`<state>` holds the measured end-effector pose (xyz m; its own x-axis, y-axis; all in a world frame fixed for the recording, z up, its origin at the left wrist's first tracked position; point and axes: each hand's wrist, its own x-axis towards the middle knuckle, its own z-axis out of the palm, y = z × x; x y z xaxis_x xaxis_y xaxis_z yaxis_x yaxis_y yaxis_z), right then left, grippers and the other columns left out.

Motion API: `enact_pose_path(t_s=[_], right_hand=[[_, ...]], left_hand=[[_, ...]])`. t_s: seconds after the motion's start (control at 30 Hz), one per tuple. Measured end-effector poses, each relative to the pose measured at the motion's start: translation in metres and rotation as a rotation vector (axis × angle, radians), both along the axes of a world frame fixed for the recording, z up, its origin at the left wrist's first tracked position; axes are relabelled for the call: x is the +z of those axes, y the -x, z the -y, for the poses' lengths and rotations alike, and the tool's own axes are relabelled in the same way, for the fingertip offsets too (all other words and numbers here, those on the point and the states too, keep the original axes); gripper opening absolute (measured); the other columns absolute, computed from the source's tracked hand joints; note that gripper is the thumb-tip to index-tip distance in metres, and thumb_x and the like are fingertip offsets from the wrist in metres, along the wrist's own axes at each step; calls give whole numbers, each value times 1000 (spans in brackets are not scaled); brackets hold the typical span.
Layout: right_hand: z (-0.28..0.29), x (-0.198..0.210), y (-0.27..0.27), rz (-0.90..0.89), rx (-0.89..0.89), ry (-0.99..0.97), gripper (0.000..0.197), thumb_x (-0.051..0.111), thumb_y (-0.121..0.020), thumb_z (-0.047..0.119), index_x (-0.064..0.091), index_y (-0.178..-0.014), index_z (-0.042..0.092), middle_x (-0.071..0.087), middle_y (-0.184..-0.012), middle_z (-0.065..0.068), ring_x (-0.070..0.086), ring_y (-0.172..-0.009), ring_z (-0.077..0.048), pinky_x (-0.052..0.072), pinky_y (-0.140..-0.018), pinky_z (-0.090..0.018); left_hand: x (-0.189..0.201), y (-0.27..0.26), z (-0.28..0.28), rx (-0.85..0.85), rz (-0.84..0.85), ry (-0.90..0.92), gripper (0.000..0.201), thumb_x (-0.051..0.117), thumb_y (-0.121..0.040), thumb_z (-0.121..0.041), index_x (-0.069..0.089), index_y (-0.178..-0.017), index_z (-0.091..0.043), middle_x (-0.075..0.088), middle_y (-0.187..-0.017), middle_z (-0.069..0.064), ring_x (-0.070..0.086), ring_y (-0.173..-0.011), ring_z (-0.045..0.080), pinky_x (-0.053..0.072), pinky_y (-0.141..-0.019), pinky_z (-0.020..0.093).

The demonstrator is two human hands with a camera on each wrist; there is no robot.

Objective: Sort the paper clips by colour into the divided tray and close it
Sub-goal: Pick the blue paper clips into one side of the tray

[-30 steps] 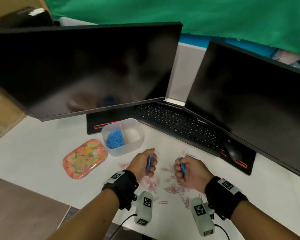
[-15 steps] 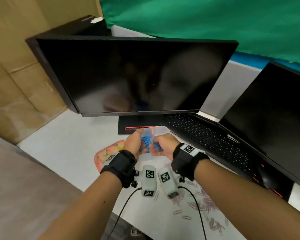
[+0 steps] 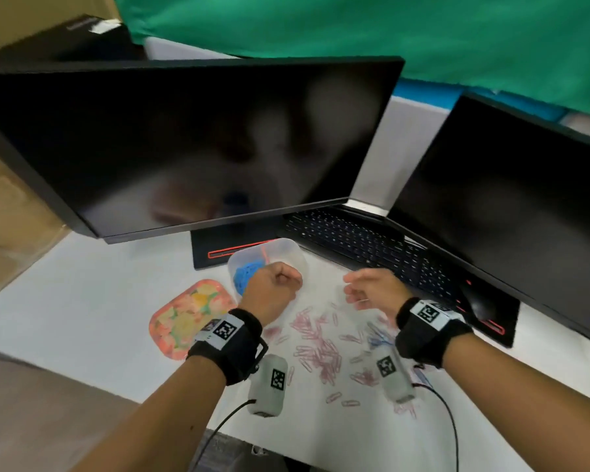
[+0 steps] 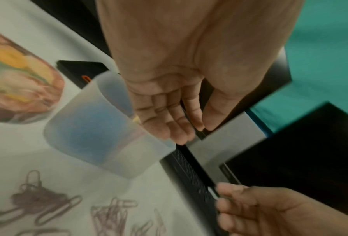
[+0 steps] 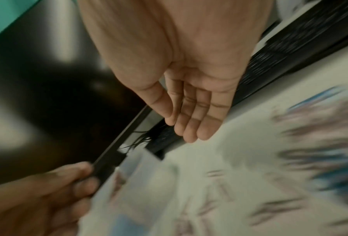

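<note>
The translucent divided tray [image 3: 288, 246] stands open in front of the left monitor, with a heap of blue clips [image 3: 245, 276] in its left compartment beside a red divider. My left hand [image 3: 280, 284] hovers at the tray's near edge; in the left wrist view the left hand [image 4: 181, 121] has loosely curled fingers and holds nothing. My right hand [image 3: 358, 291] hangs to the right of the tray, fingers relaxed and empty, as the right wrist view [image 5: 191, 121] confirms. Several pink clips [image 3: 317, 349] lie scattered on the desk below both hands, with a few blue clips [image 3: 378, 339] among them.
The flowery lid [image 3: 188, 318] lies flat to the left of the tray. A black keyboard [image 3: 361, 243] and a mouse [image 3: 477, 301] sit behind my right hand. Two dark monitors [image 3: 198, 144] stand along the back of the white desk [image 3: 82, 301].
Both hands gripped blue clips, carried them over the tray's left compartment and let them go. Now both are drawn back empty, the right hand shifted to the right.
</note>
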<state>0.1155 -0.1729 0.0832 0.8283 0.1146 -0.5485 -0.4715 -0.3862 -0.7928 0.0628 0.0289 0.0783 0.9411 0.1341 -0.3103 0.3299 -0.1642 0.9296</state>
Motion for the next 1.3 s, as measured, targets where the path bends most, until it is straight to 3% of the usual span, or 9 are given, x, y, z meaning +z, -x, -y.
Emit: enact_pose_path(t_s=[0.13,0.3,0.47,0.6,0.77,1.03,1.13,1.23,1.3], right_hand=[[87,-23,29,65,-61,223,19,58,-86,4,66,-72,15,66,-62,2,61,-58,-15,49,-57,-24],[155,-53,83,86,43,615,17,57,-84,13,64,-71,22,68,-83,0,62,-79,-20,43,-74,-23],[163,-81,106,155,168,627,16,63,-79,17,54,-74,29,60,-78,4,55,-74,-18,36,-62,-12],[159,-89,105,260,215,567,24,59,-83,12,46,-69,26,59,-79,0,53,-72,-20,41,-65,-24],[164,-88,100,265,253,547,12,54,-85,9,62,-88,17,65,-95,-2,60,-87,-20,45,-75,-23],[161,-94,98,251,357,545,23,54,-84,7,58,-102,20,63,-102,1,60,-94,-16,51,-84,-25],[168,-95,97,218,340,472,27,53,-86,4,61,-108,17,62,-103,4,59,-97,-12,46,-84,-13],[178,-95,97,190,282,397,22,51,-89,5,62,-106,13,60,-100,6,58,-96,-9,39,-72,-1],[185,-95,94,158,239,369,20,50,-90,6,64,-101,15,63,-98,7,59,-94,-10,40,-73,-5]], left_hand=[[-19,3,35,-270,54,-231,20,62,-80,-6,64,-71,-24,65,-69,-8,55,-56,-2,45,-58,13],[-43,8,87,-542,35,-408,15,58,-78,-11,65,-77,-24,67,-77,-8,62,-72,12,48,-66,19],[-62,-3,131,-625,-8,-579,20,54,-83,-10,67,-91,-23,68,-92,-3,64,-84,18,54,-76,28],[-68,-13,161,-746,2,-725,22,53,-86,-16,66,-102,-24,65,-107,-2,62,-96,20,53,-83,33],[-75,-16,177,-849,5,-957,25,49,-90,-16,64,-110,-17,60,-115,5,61,-101,26,53,-85,37],[-82,-12,164,-735,-27,-863,17,48,-90,-13,62,-100,-15,63,-104,5,61,-92,24,53,-81,35],[-80,-10,158,-644,-26,-716,18,45,-92,-10,61,-99,-15,66,-95,4,62,-85,21,50,-72,25],[-79,-9,153,-558,-59,-562,22,46,-92,-8,61,-105,-18,65,-80,3,57,-68,14,45,-58,14],[-79,-8,152,-552,-82,-496,28,47,-90,-5,61,-110,-19,68,-82,6,60,-70,15,51,-65,20]])
